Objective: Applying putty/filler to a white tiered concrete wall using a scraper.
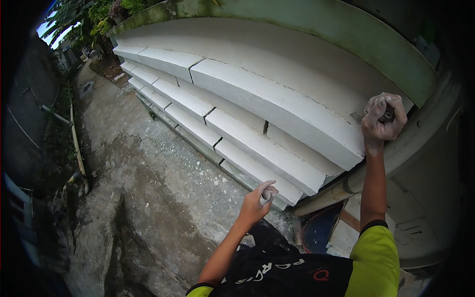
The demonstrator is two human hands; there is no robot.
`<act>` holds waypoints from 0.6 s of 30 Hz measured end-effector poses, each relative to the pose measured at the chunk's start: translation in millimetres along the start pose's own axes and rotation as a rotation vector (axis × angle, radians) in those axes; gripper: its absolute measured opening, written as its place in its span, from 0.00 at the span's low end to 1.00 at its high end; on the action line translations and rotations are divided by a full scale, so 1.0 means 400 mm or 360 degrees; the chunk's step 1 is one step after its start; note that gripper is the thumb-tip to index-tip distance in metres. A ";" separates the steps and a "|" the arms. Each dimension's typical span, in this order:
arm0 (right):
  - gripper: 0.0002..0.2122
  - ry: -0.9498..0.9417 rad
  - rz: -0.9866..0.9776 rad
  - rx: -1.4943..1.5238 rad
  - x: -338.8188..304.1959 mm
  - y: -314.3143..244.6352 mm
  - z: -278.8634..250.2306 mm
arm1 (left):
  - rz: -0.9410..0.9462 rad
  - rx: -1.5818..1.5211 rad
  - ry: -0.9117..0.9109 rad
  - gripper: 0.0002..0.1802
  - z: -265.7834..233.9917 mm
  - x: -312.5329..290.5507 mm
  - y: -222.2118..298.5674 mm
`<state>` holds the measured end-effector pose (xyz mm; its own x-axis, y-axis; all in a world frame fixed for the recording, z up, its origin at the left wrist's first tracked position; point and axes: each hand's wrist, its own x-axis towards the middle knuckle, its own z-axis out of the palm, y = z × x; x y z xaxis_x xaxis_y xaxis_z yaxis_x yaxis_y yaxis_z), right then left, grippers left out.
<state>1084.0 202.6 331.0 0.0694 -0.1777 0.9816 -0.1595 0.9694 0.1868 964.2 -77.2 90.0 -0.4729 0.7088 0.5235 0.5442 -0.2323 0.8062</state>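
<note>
My right hand, dusted with white powder, is closed round a dark round handle with a ring-like end. It is up by the near right end of the top white ledge, close to the pale wall. Whatever the handle belongs to is mostly hidden behind the fist. Lower down, my left hand is wrapped round a short white tube-like piece, its open round end facing up. That hand hovers beside the lowest white ledge; whether it touches the ledge I cannot tell.
Several white ledges descend like steps, with dark gaps between their blocks. A mossy green beam overhangs the wall. A pipe runs by the ledges' near end. Paint-spotted concrete spreads left, with another pipe by the far wall.
</note>
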 end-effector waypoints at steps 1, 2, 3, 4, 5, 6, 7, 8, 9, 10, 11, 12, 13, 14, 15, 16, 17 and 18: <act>0.13 -0.0092 -0.0074 -0.0319 0.003 -0.007 0.013 | -0.0079 0.0004 -0.0046 0.27 0.002 0.000 -0.003; 0.12 -0.0188 -0.0149 -0.0643 0.007 -0.011 0.017 | -0.0155 0.0005 -0.0096 0.27 0.004 0.002 -0.006; 0.12 -0.0207 -0.0185 -0.0555 0.017 -0.015 0.012 | -0.0155 -0.0005 -0.0113 0.27 -0.004 0.007 -0.006; 0.12 -0.0225 -0.0184 -0.0594 0.018 -0.020 0.004 | -0.0109 -0.0012 -0.0121 0.27 -0.010 0.017 -0.002; 0.13 -0.0100 -0.0216 -0.0380 0.021 -0.026 0.000 | -0.0060 -0.0023 -0.0131 0.28 -0.019 0.030 0.003; 0.13 0.0032 -0.0243 -0.0152 0.022 -0.031 0.008 | -0.0057 -0.0040 -0.0158 0.28 -0.040 0.045 0.008; 0.12 -0.0061 -0.0157 -0.0292 0.027 -0.025 0.006 | 0.0035 0.0022 -0.0139 0.28 -0.057 0.074 0.014; 0.10 -0.0189 -0.0097 -0.0687 0.026 -0.028 0.023 | 0.0128 0.0082 -0.0116 0.28 -0.071 0.105 0.021; 0.10 -0.0147 -0.0008 -0.0659 0.026 -0.026 0.023 | 0.0177 0.0122 -0.0101 0.28 -0.091 0.130 0.027; 0.10 -0.0096 0.0077 -0.0621 0.027 -0.016 0.018 | 0.0229 0.0170 -0.0076 0.28 -0.106 0.162 0.032; 0.10 -0.0099 0.0068 -0.0643 0.027 -0.015 0.006 | 0.0241 0.0151 -0.0098 0.29 -0.115 0.190 0.044; 0.11 0.0062 0.0051 -0.0201 0.025 -0.021 0.008 | 0.0239 0.0154 -0.0095 0.29 -0.126 0.216 0.047; 0.11 0.0213 0.0031 0.0222 0.029 -0.032 -0.003 | 0.0332 0.0140 -0.0115 0.31 -0.128 0.245 0.053; 0.11 0.0205 0.0030 0.0210 0.023 -0.027 -0.007 | 0.0424 0.0128 -0.0132 0.33 -0.127 0.273 0.061; 0.11 0.0050 0.0021 -0.0193 0.011 -0.020 -0.017 | 0.0429 0.0108 -0.0151 0.33 -0.120 0.299 0.079; 0.11 -0.0097 0.0010 -0.0573 0.003 -0.010 -0.015 | 0.0627 0.0270 -0.0095 0.35 -0.116 0.332 0.091; 0.11 -0.0014 -0.0071 -0.0526 0.009 -0.009 -0.031 | 0.0825 0.0431 -0.0038 0.38 -0.111 0.359 0.101; 0.11 -0.0008 -0.0069 -0.0514 0.012 -0.010 -0.028 | 0.0821 0.0443 -0.0031 0.38 -0.102 0.382 0.106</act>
<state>1096.1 199.9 334.6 0.0641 -0.2203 0.9733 0.1642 0.9644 0.2074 886.7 -5.9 215.4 -0.0869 0.5633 0.8217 0.8633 -0.3691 0.3443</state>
